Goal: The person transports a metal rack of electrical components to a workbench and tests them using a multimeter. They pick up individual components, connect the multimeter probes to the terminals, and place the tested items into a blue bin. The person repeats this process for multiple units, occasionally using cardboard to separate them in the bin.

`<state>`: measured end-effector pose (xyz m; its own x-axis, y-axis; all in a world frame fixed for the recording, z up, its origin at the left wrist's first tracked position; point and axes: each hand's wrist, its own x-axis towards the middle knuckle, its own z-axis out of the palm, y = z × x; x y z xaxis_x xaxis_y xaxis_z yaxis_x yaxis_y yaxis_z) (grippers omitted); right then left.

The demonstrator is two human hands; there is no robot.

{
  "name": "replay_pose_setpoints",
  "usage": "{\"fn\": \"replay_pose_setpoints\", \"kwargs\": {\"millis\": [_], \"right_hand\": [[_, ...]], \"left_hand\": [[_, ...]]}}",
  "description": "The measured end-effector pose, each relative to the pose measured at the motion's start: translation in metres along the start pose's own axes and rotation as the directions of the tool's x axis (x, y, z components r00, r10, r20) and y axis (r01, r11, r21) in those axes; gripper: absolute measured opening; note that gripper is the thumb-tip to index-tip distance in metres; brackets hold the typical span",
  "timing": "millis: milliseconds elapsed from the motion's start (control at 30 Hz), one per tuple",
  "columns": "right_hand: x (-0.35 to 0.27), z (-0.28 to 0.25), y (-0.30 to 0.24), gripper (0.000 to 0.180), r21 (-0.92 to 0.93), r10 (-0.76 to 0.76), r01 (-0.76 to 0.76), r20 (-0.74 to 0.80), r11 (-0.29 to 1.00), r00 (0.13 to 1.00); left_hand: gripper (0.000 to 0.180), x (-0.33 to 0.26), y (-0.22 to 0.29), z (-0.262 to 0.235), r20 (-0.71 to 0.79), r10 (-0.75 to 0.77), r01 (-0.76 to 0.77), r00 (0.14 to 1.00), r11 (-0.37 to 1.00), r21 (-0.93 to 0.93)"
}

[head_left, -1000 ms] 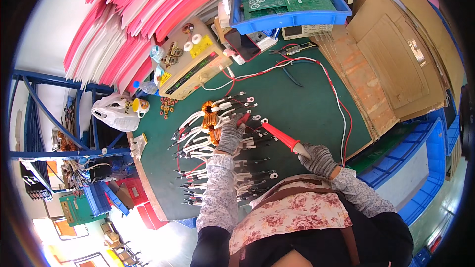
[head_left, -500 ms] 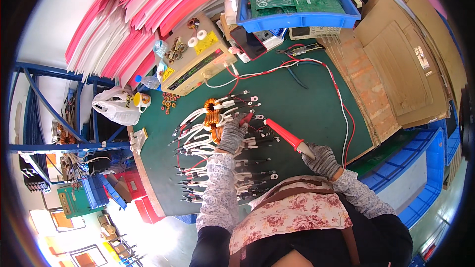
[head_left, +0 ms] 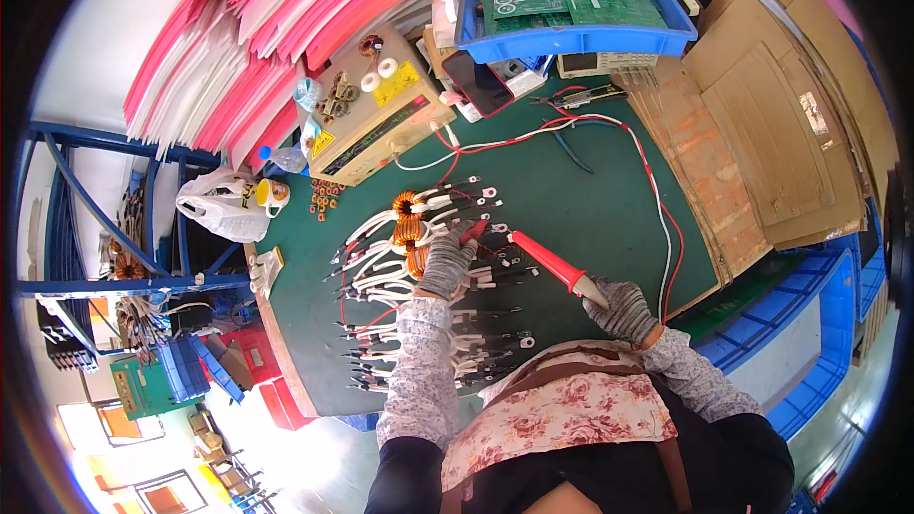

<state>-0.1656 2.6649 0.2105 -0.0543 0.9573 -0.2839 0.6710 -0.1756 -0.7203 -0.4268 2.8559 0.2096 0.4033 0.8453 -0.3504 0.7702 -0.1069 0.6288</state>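
My left hand, in a grey knit glove, is closed among the white leads of the toroidal coils. A lead with a metal ring terminal sticks out past its fingertips, beside something red that I cannot make out. My right hand, gloved too, grips a red and white test probe by its pale end. The probe's tip points at that terminal; whether they touch I cannot tell. Copper-wound toroidal coils stand left of my left hand. More white leads with black sleeves lie in rows nearer me.
A beige tester stands at the back, with red and white cables running over the green mat. Pliers, a phone and a blue tray of circuit boards lie behind. Cardboard flanks the right; small rings sit left.
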Motion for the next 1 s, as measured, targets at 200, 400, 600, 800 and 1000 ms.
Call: {"fn": "replay_pose_setpoints", "kwargs": {"millis": [200,400,600,800,1000], "right_hand": [[0.001,0.002,0.005,0.034,-0.003,-0.017,0.017,-0.019,1.000,1.000],[0.013,-0.016,0.001,0.031,-0.015,-0.023,0.022,-0.013,1.000,1.000],[0.043,-0.027,-0.007,0.028,0.096,0.067,-0.061,-0.065,0.994,0.996],[0.080,-0.014,-0.015,0.027,-0.037,0.064,-0.064,-0.006,0.997,0.998],[0.089,-0.012,-0.007,0.027,-0.070,0.038,-0.035,0.041,0.997,0.998]], "left_hand": [[0.039,0.004,-0.006,0.003,0.007,-0.005,0.005,1.000,1.000,0.017],[0.035,0.012,-0.009,-0.008,-0.009,0.010,-0.010,1.000,1.000,0.030],[0.027,0.031,-0.013,-0.015,-0.136,-0.041,0.005,0.990,0.966,-0.260],[0.019,0.043,-0.006,-0.027,-0.062,-0.017,0.002,0.998,0.973,-0.229],[0.028,0.051,0.001,-0.043,-0.032,-0.178,0.133,0.984,0.832,-0.538]]}}
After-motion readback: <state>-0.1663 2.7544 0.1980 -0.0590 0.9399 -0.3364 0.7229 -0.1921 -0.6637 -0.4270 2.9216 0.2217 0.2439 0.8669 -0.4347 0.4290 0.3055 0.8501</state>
